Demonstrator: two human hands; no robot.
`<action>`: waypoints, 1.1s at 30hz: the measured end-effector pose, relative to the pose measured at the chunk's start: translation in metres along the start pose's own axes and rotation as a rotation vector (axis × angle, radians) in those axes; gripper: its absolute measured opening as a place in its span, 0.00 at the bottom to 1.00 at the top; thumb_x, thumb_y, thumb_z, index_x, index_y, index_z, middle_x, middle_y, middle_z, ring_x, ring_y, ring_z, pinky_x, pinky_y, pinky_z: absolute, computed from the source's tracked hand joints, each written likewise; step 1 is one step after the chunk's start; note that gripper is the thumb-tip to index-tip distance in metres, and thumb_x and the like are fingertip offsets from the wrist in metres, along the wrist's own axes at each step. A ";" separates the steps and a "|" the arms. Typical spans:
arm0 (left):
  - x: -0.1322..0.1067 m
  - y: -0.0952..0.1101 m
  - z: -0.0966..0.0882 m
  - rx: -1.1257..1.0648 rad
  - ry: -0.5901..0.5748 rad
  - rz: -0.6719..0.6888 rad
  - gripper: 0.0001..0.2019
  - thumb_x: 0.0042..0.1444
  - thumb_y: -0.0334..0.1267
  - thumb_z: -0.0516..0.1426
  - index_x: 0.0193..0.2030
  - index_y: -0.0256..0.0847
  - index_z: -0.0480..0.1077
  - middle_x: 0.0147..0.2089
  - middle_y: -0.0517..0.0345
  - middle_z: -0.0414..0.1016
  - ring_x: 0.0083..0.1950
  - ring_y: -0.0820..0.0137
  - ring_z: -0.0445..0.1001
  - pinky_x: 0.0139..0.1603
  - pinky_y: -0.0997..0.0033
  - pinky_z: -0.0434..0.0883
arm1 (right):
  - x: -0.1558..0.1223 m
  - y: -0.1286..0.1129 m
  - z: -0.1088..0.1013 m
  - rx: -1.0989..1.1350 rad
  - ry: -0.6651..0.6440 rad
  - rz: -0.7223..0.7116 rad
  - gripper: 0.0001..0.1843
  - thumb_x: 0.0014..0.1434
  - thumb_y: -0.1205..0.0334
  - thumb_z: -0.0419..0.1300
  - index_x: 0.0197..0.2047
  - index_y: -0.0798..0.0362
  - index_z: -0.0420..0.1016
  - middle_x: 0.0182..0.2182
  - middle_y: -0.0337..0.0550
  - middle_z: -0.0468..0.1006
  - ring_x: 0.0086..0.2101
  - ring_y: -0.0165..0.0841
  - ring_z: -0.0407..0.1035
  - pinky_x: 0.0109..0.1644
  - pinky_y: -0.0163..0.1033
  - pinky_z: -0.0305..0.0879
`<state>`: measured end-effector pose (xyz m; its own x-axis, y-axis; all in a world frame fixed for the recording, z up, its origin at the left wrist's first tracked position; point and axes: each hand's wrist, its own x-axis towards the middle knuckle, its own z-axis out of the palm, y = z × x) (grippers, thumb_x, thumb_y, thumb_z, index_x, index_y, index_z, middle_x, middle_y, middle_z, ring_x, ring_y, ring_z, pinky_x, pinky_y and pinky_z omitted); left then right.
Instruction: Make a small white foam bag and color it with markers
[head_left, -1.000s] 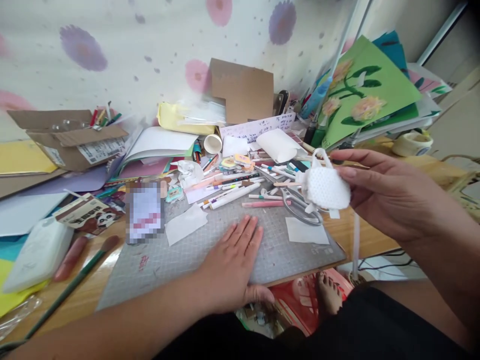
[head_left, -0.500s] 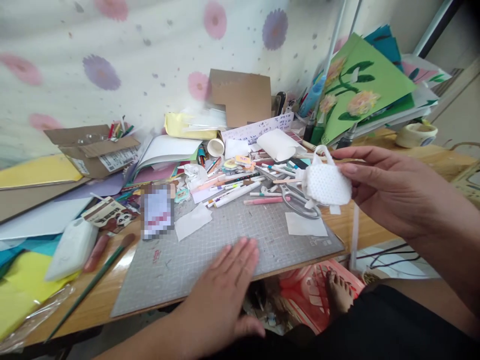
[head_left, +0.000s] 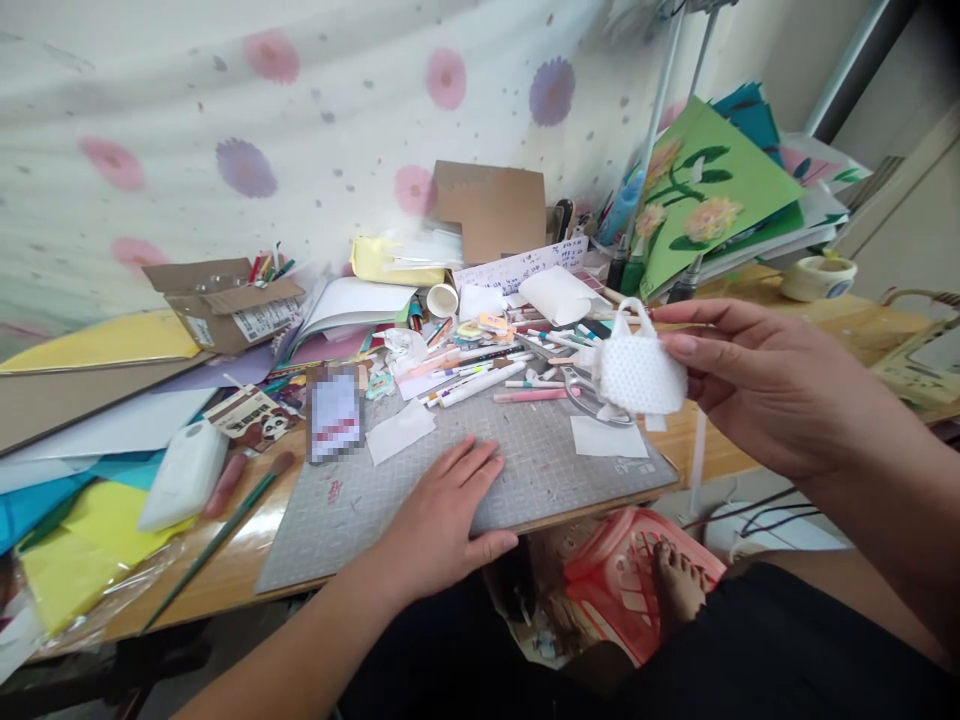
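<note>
Between the thumb and fingers of my right hand [head_left: 750,375] is a small white textured bag [head_left: 643,372] with a looped handle, held up above the right side of the mat. My left hand [head_left: 450,505] lies flat on the grey cutting mat [head_left: 345,530] near its front edge, fingers stretched and nothing in them. Behind the bag, scissors [head_left: 581,390] are partly hidden. One white paper piece [head_left: 607,437] lies on the mat below the bag, and another paper scrap [head_left: 401,432] is beyond my left hand.
Pens and markers [head_left: 480,382] are heaped at the mat's back. A cardboard box [head_left: 225,305] stands at the back left, and a long brush [head_left: 217,545] lies left of the mat. Green painted paper [head_left: 712,190] leans at the right. A red plastic stool [head_left: 615,580] is below the table.
The camera view has shifted slightly. My left hand has slid a little away from the mat's front edge, still flat. My right hand keeps hold of the white bag, which has turned slightly.
</note>
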<state>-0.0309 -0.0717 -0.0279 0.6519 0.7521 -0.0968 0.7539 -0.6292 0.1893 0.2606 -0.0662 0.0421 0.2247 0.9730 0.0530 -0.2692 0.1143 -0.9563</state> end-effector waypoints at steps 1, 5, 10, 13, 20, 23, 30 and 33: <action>0.001 0.000 -0.001 -0.005 0.035 0.001 0.33 0.58 0.55 0.54 0.66 0.41 0.57 0.70 0.47 0.55 0.70 0.54 0.50 0.66 0.51 0.55 | -0.001 0.000 -0.002 -0.008 0.006 0.000 0.13 0.45 0.66 0.70 0.37 0.51 0.79 0.30 0.38 0.76 0.27 0.26 0.67 0.27 0.29 0.66; 0.012 -0.004 -0.005 0.013 0.126 0.026 0.29 0.59 0.54 0.53 0.63 0.41 0.63 0.62 0.46 0.65 0.60 0.53 0.62 0.60 0.50 0.62 | -0.005 -0.001 -0.009 -0.028 0.033 -0.019 0.13 0.45 0.65 0.70 0.37 0.50 0.79 0.30 0.38 0.75 0.28 0.27 0.66 0.27 0.29 0.65; 0.023 -0.011 -0.012 0.016 0.120 0.076 0.21 0.61 0.49 0.54 0.58 0.43 0.68 0.57 0.50 0.69 0.54 0.56 0.64 0.56 0.52 0.64 | -0.008 -0.002 -0.012 -0.071 0.050 -0.035 0.13 0.46 0.65 0.70 0.38 0.51 0.79 0.28 0.38 0.73 0.28 0.26 0.66 0.27 0.27 0.63; 0.025 -0.014 -0.014 0.016 0.120 0.094 0.16 0.61 0.38 0.53 0.55 0.42 0.70 0.55 0.51 0.71 0.53 0.58 0.65 0.55 0.54 0.65 | -0.006 -0.002 -0.013 -0.078 0.055 -0.036 0.13 0.46 0.65 0.69 0.38 0.51 0.79 0.28 0.38 0.73 0.29 0.27 0.66 0.27 0.26 0.64; 0.034 -0.018 -0.015 -0.004 0.132 0.122 0.23 0.51 0.21 0.49 0.50 0.43 0.72 0.51 0.52 0.72 0.50 0.60 0.66 0.53 0.56 0.66 | 0.000 0.001 -0.016 -0.085 0.051 -0.035 0.13 0.45 0.65 0.70 0.38 0.50 0.80 0.30 0.39 0.74 0.30 0.28 0.67 0.28 0.28 0.65; 0.035 -0.019 -0.013 -0.024 0.148 0.117 0.24 0.48 0.20 0.49 0.49 0.43 0.72 0.50 0.54 0.72 0.49 0.61 0.66 0.53 0.57 0.66 | 0.000 0.001 -0.015 -0.072 0.058 -0.041 0.13 0.44 0.66 0.70 0.37 0.50 0.80 0.32 0.40 0.75 0.31 0.28 0.68 0.29 0.28 0.66; 0.040 -0.017 -0.008 -0.074 0.216 0.094 0.17 0.52 0.22 0.50 0.42 0.42 0.73 0.44 0.54 0.73 0.44 0.62 0.66 0.47 0.59 0.67 | 0.005 0.002 -0.012 -0.065 0.058 -0.031 0.11 0.45 0.66 0.69 0.35 0.50 0.80 0.31 0.39 0.75 0.32 0.29 0.68 0.30 0.30 0.68; 0.046 -0.018 -0.006 -0.102 0.239 0.093 0.13 0.53 0.23 0.50 0.35 0.41 0.72 0.38 0.55 0.72 0.41 0.63 0.66 0.44 0.62 0.67 | 0.007 0.003 -0.011 -0.064 0.044 -0.038 0.11 0.46 0.67 0.68 0.36 0.50 0.80 0.31 0.39 0.74 0.32 0.29 0.69 0.31 0.30 0.69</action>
<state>-0.0149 -0.0246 -0.0301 0.6711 0.7246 0.1567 0.6718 -0.6838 0.2848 0.2716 -0.0614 0.0366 0.2751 0.9582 0.0782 -0.1996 0.1365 -0.9703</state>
